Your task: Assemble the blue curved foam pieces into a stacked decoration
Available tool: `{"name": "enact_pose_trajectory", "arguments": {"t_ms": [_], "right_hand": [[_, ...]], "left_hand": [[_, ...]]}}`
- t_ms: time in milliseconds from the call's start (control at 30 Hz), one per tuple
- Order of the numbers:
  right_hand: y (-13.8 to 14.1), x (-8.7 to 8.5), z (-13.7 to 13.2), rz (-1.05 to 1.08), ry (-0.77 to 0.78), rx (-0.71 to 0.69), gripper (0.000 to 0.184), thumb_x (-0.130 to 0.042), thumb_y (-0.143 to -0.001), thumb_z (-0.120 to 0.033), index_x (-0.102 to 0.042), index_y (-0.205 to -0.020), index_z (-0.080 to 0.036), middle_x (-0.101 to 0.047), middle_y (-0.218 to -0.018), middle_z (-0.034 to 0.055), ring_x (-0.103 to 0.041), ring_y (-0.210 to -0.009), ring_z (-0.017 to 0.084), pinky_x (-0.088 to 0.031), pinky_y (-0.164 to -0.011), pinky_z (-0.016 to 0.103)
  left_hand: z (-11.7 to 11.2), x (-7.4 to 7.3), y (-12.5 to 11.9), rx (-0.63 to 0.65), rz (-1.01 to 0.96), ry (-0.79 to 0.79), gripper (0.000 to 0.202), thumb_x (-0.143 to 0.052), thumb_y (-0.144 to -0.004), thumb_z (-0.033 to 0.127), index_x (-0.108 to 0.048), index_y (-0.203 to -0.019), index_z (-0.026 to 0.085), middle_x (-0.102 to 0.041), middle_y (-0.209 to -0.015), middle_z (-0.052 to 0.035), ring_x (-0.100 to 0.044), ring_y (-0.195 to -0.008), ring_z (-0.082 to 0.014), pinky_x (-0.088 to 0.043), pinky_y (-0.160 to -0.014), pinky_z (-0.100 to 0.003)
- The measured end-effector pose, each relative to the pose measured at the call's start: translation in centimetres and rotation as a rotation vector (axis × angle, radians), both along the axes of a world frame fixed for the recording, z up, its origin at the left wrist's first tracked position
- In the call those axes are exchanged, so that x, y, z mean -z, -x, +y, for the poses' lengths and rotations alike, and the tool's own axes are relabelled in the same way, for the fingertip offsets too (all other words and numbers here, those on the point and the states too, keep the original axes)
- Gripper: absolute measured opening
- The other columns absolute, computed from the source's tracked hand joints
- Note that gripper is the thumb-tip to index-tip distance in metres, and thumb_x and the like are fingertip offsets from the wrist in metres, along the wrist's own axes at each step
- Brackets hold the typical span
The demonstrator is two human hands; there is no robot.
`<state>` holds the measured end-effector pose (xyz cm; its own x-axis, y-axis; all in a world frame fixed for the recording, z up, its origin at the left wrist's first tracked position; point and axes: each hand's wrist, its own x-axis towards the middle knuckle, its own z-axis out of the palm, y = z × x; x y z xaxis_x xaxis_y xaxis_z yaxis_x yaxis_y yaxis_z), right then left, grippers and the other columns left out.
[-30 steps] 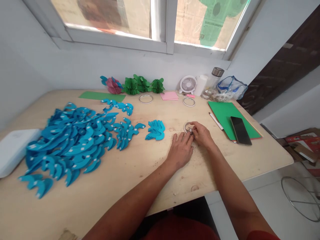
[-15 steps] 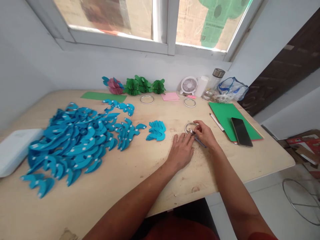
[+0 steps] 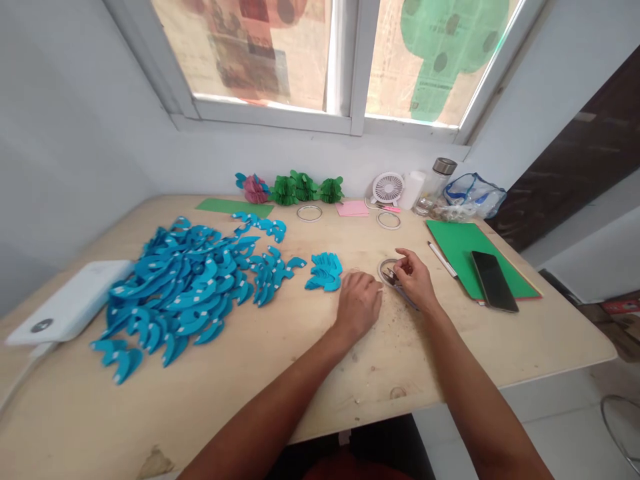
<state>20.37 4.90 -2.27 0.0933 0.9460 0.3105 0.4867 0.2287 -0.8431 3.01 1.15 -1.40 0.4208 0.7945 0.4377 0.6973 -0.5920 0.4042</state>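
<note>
My left hand (image 3: 361, 305) rests knuckles-up on the wooden table (image 3: 280, 373), fingers curled and pinched on a bit of tape I can barely make out. My right hand (image 3: 415, 282) is closed on small scissors (image 3: 400, 288), their tips by a roll of tape (image 3: 387, 268) lying flat just beyond my fingers. A small stack of blue paper cut-outs (image 3: 325, 272) lies left of my left hand. A large heap of the same blue crescent cut-outs (image 3: 185, 287), many with white tape squares, spreads across the table's left half.
A white box (image 3: 70, 307) sits at the far left. At the back stand folded paper ornaments (image 3: 300, 189), two more tape rolls (image 3: 309, 213), pink notes (image 3: 353, 209), a small fan (image 3: 389, 188), a jar (image 3: 434, 179) and a clear bag (image 3: 470, 195). A phone (image 3: 494, 281) lies on green card (image 3: 463, 248) beside a pen (image 3: 442, 259).
My head has tilted up and shifted, so the table sits lower and further right in view. My left hand has curled and drawn back from the tape roll; the right stays by it.
</note>
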Motion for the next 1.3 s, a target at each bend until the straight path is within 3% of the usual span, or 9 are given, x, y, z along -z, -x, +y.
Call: {"name": "enact_pose_trajectory", "arguments": {"t_ms": [133, 233, 467, 867, 1100, 1300], "right_hand": [[0.1, -0.2, 0.0, 0.012, -0.019, 0.012, 0.043, -0.053, -0.071, -0.022, -0.052, -0.114, -0.016, -0.057, -0.073, 0.001, -0.053, -0.063, 0.014, -0.044, -0.063, 0.027], [0.2, -0.3, -0.1, 0.016, -0.029, 0.005, 0.044, -0.053, -0.071, -0.023, -0.052, -0.114, -0.016, -0.057, -0.074, 0.0013, -0.053, -0.064, 0.014, -0.044, -0.063, 0.027], [0.2, 0.4, 0.0, 0.022, -0.033, 0.0, 0.044, -0.053, -0.071, -0.025, -0.052, -0.115, -0.016, -0.057, -0.074, 0.0014, -0.052, -0.062, 0.014, -0.044, -0.062, 0.028], [0.7, 0.8, 0.0, 0.056, -0.057, 0.042, 0.044, -0.054, -0.071, -0.027, -0.052, -0.113, -0.016, -0.057, -0.072, 0.0003, -0.053, -0.061, 0.014, -0.044, -0.061, 0.028], [2.2, -1.1, -0.7, 0.09, -0.077, 0.006, 0.043, -0.054, -0.071, -0.026, -0.052, -0.114, -0.017, -0.056, -0.073, 0.0003, -0.052, -0.063, 0.013, -0.044, -0.062, 0.027], [4.6, -3.2, -1.2, 0.316, 0.019, -0.075, 0.044, -0.058, -0.069, -0.028, -0.051, -0.111, -0.017, -0.054, -0.07, -0.0019, -0.047, -0.055, 0.01, -0.038, -0.051, 0.023]], "left_hand": [[1.9, -1.4, 3.3, -0.312, 0.13, 0.121, 0.019, -0.046, -0.082, 0.025, -0.063, -0.087, 0.019, -0.063, -0.09, -0.0097, -0.052, -0.094, -0.027, -0.035, -0.082, -0.042], [2.7, -1.6, 5.0, -0.458, 0.245, 0.191, 0.02, -0.046, -0.081, 0.027, -0.063, -0.087, 0.019, -0.064, -0.095, -0.0111, -0.051, -0.099, -0.0306, -0.033, -0.083, -0.044], [3.1, -0.4, 5.0, -0.516, 0.343, 0.233, 0.025, -0.047, -0.08, 0.031, -0.063, -0.092, 0.016, -0.063, -0.098, -0.0141, -0.05, -0.103, -0.032, -0.029, -0.089, -0.046], [2.8, -0.8, 5.2, -0.515, 0.264, 0.228, 0.018, -0.05, -0.077, 0.025, -0.062, -0.087, 0.016, -0.064, -0.096, -0.0138, -0.053, -0.099, -0.0316, -0.032, -0.085, -0.045], [3.4, -0.9, 5.5, -0.49, 0.233, 0.282, 0.016, -0.05, -0.074, 0.02, -0.061, -0.085, 0.017, -0.064, -0.096, -0.012, -0.053, -0.098, -0.0306, -0.032, -0.082, -0.045], [2.9, -0.4, 5.2, -0.497, 0.153, 0.197, 0.015, -0.046, -0.076, 0.016, -0.06, -0.081, 0.019, -0.064, -0.092, -0.009, -0.053, -0.094, -0.028, -0.032, -0.083, -0.045]]}}
